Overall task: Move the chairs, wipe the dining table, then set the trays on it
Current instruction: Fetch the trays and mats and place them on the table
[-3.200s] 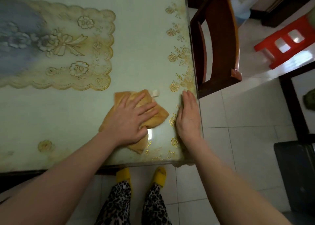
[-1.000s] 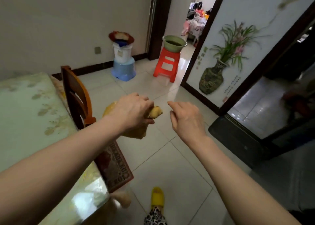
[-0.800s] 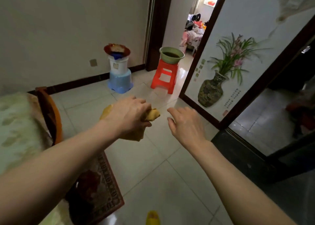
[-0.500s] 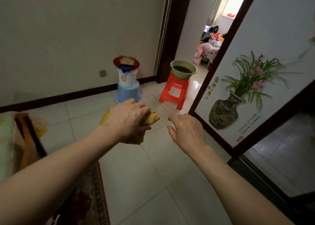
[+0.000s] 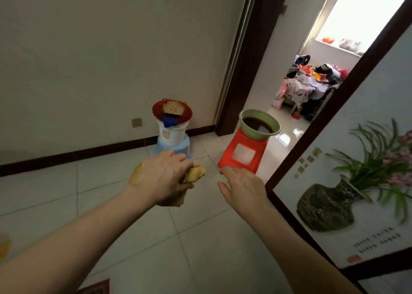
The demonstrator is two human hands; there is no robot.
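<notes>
My left hand [image 5: 163, 179] is closed around a bunched yellow cloth [image 5: 195, 173], held out in front of me above the tiled floor. My right hand [image 5: 242, 188] is beside it, fingers spread and holding nothing. A red tray [image 5: 172, 111] with something round and tan on it rests on a white and blue bucket stack [image 5: 172, 139] by the wall. The dining table and the chairs are out of view.
A red plastic stool [image 5: 243, 156] carries a green basin [image 5: 258, 124] of dark liquid near a doorway [image 5: 312, 75] to a cluttered room. A framed panel [image 5: 347, 182] painted with a vase stands on the right. A rug corner [image 5: 95, 288] shows at the bottom.
I was wiping the table with the cloth; since then I have turned away from it. The table and chair have left view, and the stool and bucket stack are nearer.
</notes>
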